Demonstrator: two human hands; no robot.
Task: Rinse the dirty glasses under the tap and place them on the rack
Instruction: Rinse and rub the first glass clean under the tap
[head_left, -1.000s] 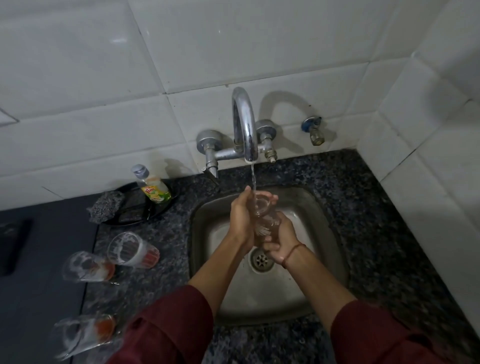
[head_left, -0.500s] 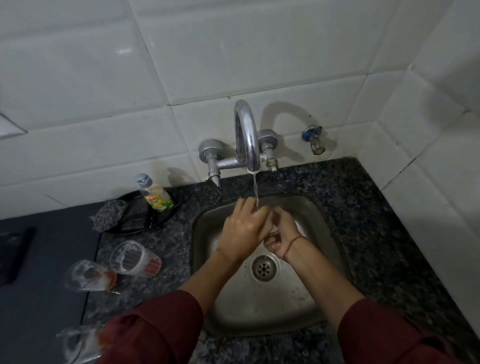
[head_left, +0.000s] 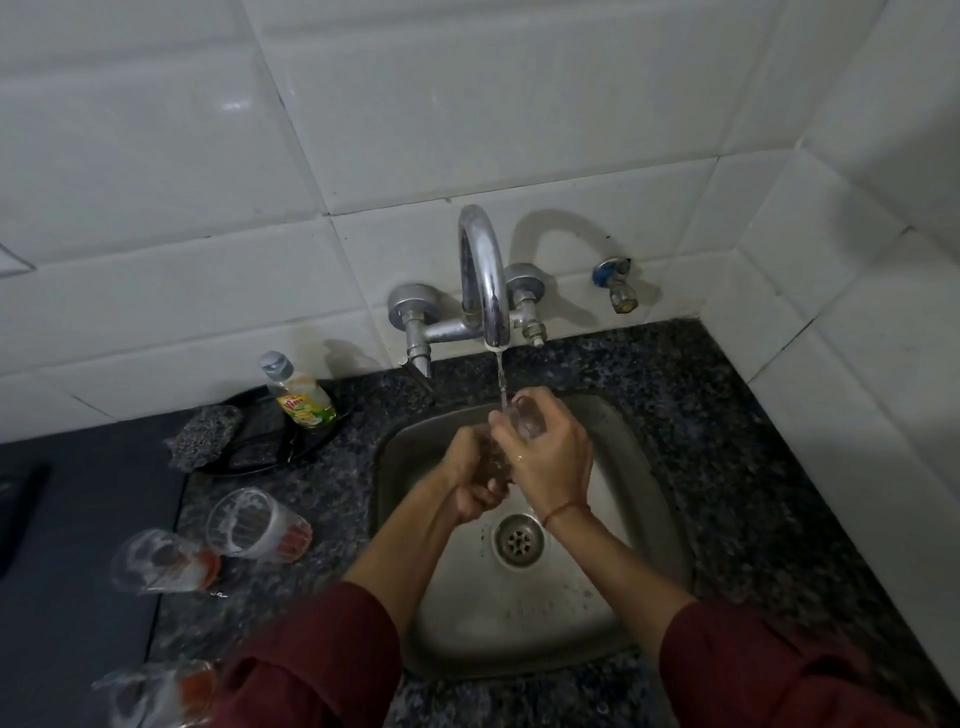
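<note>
Now, the tap (head_left: 483, 275): a chrome swan-neck spout on the white tiled wall, with a thin stream of water (head_left: 501, 382) falling onto the hands.
Held glass (head_left: 525, 418): clear, over the back half of the sink and right under the stream. Only its upper part shows between the fingers, and I cannot tell which way its mouth points.
Right hand (head_left: 553, 460): fingers and thumb are curled round the upper part of the held glass. It has a ring on one finger and a red thread at the wrist.
Left hand (head_left: 470, 480): wrapped in a tight curl round the lower part of the held glass, touching the right hand.
Sink (head_left: 545, 639): steel, wet, set into the counter, with its round drain (head_left: 519, 540) just below the hands.
Counter (head_left: 717, 426): dark speckled stone.
First dirty glass (head_left: 257, 525): on the counter just left of the sink, with white film inside and reddish at the base.
Second dirty glass (head_left: 161, 561): just beside the first, farther left, with the same film and red.
Third dirty glass (head_left: 156, 693): near the bottom edge, partly hidden by the left sleeve (head_left: 311, 660). I cannot tell whether these three stand or lie.
Soap bottle (head_left: 304, 402): yellow-green, on a black dish (head_left: 311, 441) behind the dirty glasses.
Scrubber (head_left: 205, 436): grey, on the dish's left edge.
Wall valve (head_left: 618, 288): small, to the right of the tap.
</note>
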